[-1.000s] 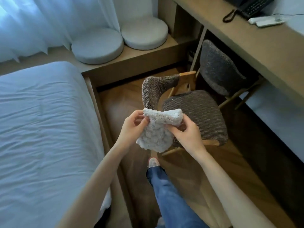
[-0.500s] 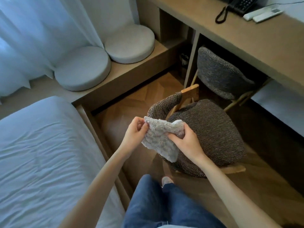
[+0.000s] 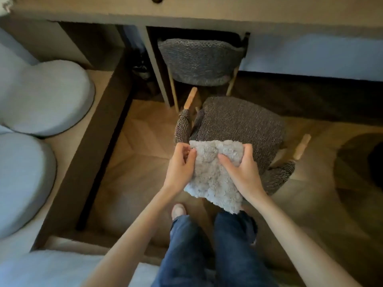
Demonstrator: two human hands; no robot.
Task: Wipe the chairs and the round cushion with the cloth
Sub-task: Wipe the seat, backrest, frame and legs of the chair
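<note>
A fluffy grey cloth (image 3: 213, 172) hangs in front of me, held by both hands. My left hand (image 3: 179, 168) pinches its upper left edge. My right hand (image 3: 241, 170) grips its right side, thumb on the front. Just beyond the cloth stands a dark woven chair (image 3: 240, 125) with wooden arms, its seat facing me. A second matching chair (image 3: 201, 61) is tucked under the desk behind it. Two round pale cushions lie on the low wooden platform at the left: the far cushion (image 3: 43, 98) and the near cushion (image 3: 22, 183).
A long wooden desk (image 3: 207, 11) runs across the top. The platform's dark step edge (image 3: 99, 146) borders the parquet floor (image 3: 141, 141) on the left. White bedding (image 3: 51, 270) lies at the bottom left. My jeans-clad legs (image 3: 207, 251) stand right behind the chair.
My view has swung to face the desk and chairs head-on. The cushions now lie at the left. Both hands still hold the cloth, now spread flatter and closer over the near chair.
</note>
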